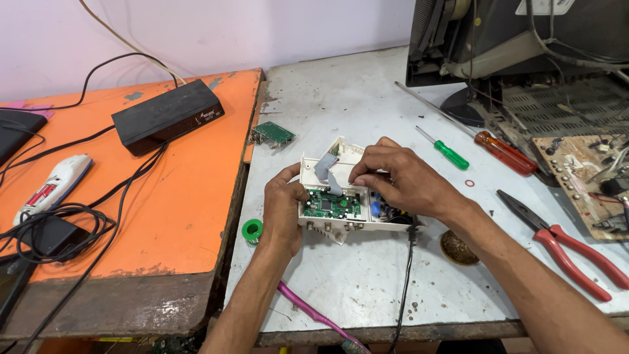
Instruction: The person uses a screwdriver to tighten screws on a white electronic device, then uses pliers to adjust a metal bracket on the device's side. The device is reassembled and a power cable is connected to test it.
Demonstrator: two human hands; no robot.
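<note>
Both hands (283,206) (400,178) close together, fingers curled

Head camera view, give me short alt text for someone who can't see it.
Two bare hands work on an opened white electronics box on a worn grey bench: the left hand grips its edge, the right hand rests over its green circuit board. Screwdrivers and red pliers lie to the right.

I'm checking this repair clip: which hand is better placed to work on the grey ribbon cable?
Right hand: its fingertips rest beside the grey ribbon cable, while the left hand grips the white case.
</note>
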